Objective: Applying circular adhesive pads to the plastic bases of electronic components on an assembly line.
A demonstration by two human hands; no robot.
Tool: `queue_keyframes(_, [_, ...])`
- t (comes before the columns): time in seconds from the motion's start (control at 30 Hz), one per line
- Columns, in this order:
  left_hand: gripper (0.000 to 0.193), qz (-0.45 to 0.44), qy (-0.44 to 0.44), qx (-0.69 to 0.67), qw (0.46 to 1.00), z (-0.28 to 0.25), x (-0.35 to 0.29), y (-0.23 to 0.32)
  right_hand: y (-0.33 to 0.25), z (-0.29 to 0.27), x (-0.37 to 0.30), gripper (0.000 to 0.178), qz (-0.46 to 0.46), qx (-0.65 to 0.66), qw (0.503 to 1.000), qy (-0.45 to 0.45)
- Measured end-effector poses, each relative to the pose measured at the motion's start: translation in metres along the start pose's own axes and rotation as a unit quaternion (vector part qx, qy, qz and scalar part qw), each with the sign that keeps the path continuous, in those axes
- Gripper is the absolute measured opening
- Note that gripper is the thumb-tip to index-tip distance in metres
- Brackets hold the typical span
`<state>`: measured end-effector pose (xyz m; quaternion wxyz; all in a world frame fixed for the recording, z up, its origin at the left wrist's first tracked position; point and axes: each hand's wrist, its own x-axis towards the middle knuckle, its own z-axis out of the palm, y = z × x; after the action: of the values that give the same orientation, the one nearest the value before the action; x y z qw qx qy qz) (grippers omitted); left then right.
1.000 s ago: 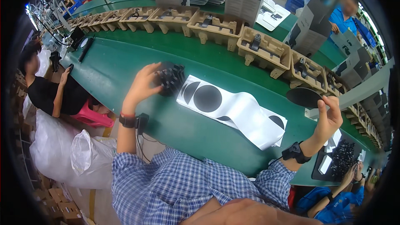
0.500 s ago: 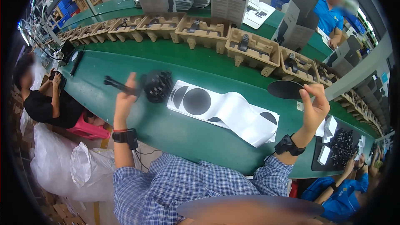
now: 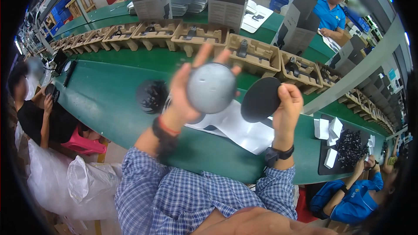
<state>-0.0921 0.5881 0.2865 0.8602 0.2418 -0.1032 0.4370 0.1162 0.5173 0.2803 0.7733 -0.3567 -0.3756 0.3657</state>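
My left hand point(image 3: 180, 100) holds a dark stand with a round base point(image 3: 212, 88), its grey flat underside turned up. My fingers reach out past the base's rim, slightly blurred; the stand's arm is hidden beneath. Between thumb and fingers my right hand point(image 3: 287, 109) pinches the edge of a thin black round pad point(image 3: 260, 100), tilted just right of the base and apart from it. Under both hands lies a curled white sheet point(image 3: 248, 135) with dark circles, partly covered. Left of it sits a round cluster of black parts point(image 3: 151, 97).
A row of brown moulded trays point(image 3: 254, 54) holding dark parts runs along the far side of the green table point(image 3: 104, 91). At right, a black mat point(image 3: 324, 167) carries small white boxes and black pieces. Co-workers sit left and right; another person is across the table.
My left hand has moved right and turned the stand so its base faces up. My right hand has come left and lower, tilting the pad toward the base.
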Motion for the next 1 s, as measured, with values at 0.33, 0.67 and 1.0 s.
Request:
queue_keyframes(0.33, [0.06, -0.079, 0.049, -0.012, 0.996, -0.048, 0.012, -0.026, 0.05, 0.037, -0.003, 0.011, 0.125, -0.012, 0.992, 0.012])
queue_keyframes(0.67, [0.059, -0.073, 0.044, -0.014, 0.996, -0.062, 0.018, -0.022, 0.067, 0.033, 0.005, 0.009, 0.114, -0.013, 0.993, 0.005])
queue_keyframes(1.0, [0.059, -0.059, 0.044, -0.009, 0.997, -0.06, 0.015, -0.019, 0.071, 0.041, 0.0, 0.009, 0.091, -0.027, 0.995, 0.01])
